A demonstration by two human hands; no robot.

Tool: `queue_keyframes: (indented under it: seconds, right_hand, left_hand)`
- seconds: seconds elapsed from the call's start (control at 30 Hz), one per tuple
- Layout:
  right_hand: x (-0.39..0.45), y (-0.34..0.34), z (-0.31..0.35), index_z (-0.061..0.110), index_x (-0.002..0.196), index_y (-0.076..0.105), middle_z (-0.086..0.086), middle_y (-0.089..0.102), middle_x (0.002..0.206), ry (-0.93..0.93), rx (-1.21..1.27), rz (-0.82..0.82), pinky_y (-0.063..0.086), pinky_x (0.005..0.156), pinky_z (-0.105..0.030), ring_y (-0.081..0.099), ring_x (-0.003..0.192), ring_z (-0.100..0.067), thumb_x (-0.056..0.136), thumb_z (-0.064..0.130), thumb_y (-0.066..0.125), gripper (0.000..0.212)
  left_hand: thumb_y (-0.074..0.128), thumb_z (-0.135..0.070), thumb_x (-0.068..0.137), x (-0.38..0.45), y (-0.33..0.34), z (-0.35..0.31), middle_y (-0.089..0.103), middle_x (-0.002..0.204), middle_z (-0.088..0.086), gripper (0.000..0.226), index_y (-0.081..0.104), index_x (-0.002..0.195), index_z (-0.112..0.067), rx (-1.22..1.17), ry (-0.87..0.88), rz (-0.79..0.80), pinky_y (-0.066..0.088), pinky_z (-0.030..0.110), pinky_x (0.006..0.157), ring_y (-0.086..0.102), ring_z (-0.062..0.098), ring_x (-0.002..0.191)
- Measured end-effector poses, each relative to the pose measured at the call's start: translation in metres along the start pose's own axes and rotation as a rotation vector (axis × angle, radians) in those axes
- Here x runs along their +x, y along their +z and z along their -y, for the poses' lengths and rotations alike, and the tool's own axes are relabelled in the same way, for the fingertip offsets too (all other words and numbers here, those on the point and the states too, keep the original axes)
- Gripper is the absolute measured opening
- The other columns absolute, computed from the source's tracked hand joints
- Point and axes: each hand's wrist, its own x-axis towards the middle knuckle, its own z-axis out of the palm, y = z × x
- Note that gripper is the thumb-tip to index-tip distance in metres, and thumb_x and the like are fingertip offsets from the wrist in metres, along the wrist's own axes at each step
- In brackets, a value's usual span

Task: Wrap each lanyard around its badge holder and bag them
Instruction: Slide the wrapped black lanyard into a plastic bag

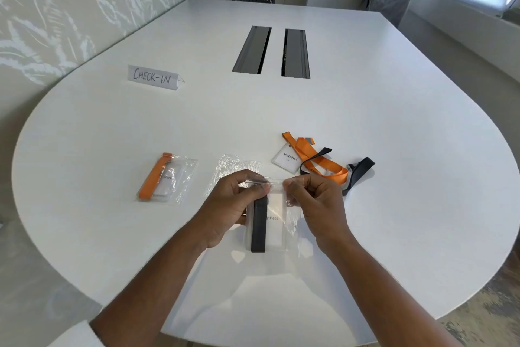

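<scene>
Bag (281,211) with the black-wrapped badge (277,217) inside: your left hand (233,206) and right hand (318,206) both pinch its top edge

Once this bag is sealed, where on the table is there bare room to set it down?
Bare table runs between the CHECK-IN sign and the finished orange-lanyard bag, also right of the loose lanyards. It is crowded just past both hands: an empty bag and the V.Kohli badge lie there.
</scene>
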Motion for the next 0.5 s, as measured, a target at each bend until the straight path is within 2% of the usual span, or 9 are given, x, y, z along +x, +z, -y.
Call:
queue_keyframes:
  seconds: [0.1,0.23,0.33,0.43,0.5]
  right_hand:
    - [0.004,-0.002,-0.002,0.017,0.075,0.078,0.0,0.077,0.077,-0.017,-0.024,-0.021,0.059,0.066,-0.026,0.069,0.067,-0.014,0.095,0.009,0.072,0.022]
    - [0.011,-0.009,-0.004,0.021,0.077,0.079,-0.005,0.078,0.078,-0.01,0.008,-0.011,0.062,0.069,-0.03,0.071,0.069,-0.02,0.094,0.013,0.074,0.019]
    - [0.016,-0.017,-0.006,0.019,0.086,0.081,-0.005,0.08,0.083,0.045,0.038,0.02,0.063,0.073,-0.03,0.074,0.075,-0.02,0.09,0.027,0.075,0.011]
    - [0.018,-0.022,-0.006,0.012,0.099,0.08,-0.004,0.08,0.089,0.151,0.098,0.11,0.061,0.073,-0.026,0.073,0.078,-0.016,0.082,0.039,0.075,0.032]
    - [0.019,-0.027,-0.006,0.009,0.104,0.077,-0.005,0.078,0.088,0.212,0.128,0.191,0.059,0.073,-0.026,0.071,0.076,-0.015,0.082,0.035,0.079,0.034]
  left_hand:
    - [0.075,-0.025,0.092,0.001,0.002,0.002,0.075,0.078,0.003,0.003,0.074,0.092,-0.027,-0.018,-0.001,-0.014,0.054,0.025,0.052,0.071,0.013,0.066]
    - [0.08,-0.037,0.078,0.0,0.003,0.003,0.079,0.09,0.005,0.031,0.075,0.105,-0.022,-0.021,0.004,0.0,0.057,0.027,0.06,0.075,0.014,0.078]
    - [0.083,-0.03,0.079,0.0,0.003,0.006,0.08,0.097,0.006,0.034,0.072,0.108,-0.018,0.028,-0.008,-0.012,0.06,0.032,0.067,0.076,0.015,0.086]
    - [0.082,-0.022,0.084,0.004,0.005,0.007,0.08,0.094,0.005,0.025,0.072,0.107,-0.018,0.054,-0.009,-0.079,0.058,0.029,0.063,0.075,0.012,0.083]
    - [0.08,-0.02,0.086,0.007,0.009,0.005,0.079,0.093,0.006,0.02,0.073,0.104,-0.018,0.024,-0.006,-0.112,0.058,0.027,0.062,0.073,0.012,0.08]
